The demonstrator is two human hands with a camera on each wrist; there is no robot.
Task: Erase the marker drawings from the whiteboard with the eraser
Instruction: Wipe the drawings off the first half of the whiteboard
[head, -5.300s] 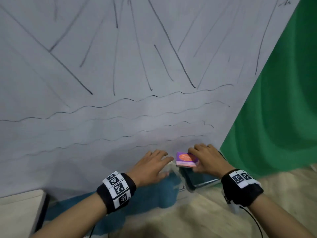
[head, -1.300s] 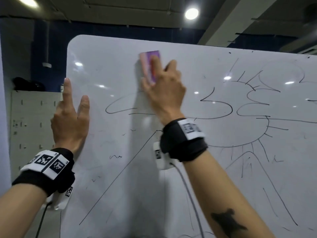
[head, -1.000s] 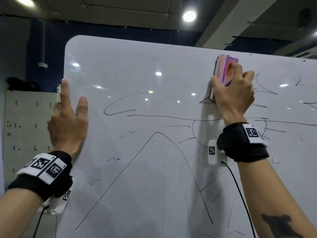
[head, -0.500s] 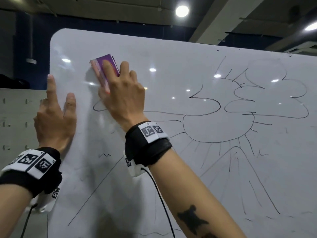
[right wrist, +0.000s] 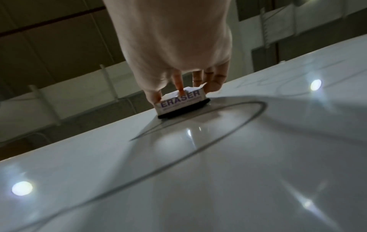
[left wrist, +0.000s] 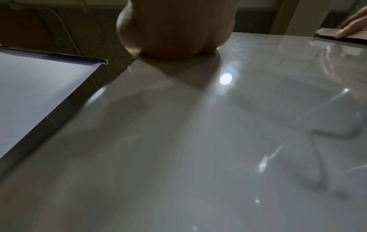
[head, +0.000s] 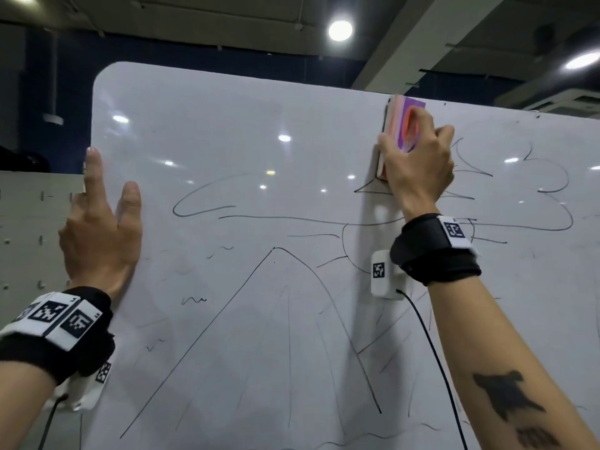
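An upright whiteboard [head: 227, 141] carries black marker drawings [head: 292, 264]: a cloud outline, a sun with rays, a mountain peak and small squiggles. My right hand [head: 418, 157] grips the purple and orange eraser [head: 401, 125] and presses its dark felt against the board near the top edge. The right wrist view shows the eraser [right wrist: 181, 103], labelled ERASER, flat on the board with the fingers [right wrist: 180, 83] curled round it. My left hand [head: 100, 222] lies flat with straight fingers against the board's left edge; its palm [left wrist: 174, 31] rests on the board [left wrist: 198, 141].
A pale pegboard panel [head: 29, 228] stands behind the board on the left. Ceiling lights [head: 340, 30] hang above and reflect off the glossy surface. A grey sheet [left wrist: 35, 87] lies beyond the board's left edge in the left wrist view.
My right hand has swept the eraser from the board's upper left across to the upper right of the cloud. The left hand has stayed flat at the left edge.
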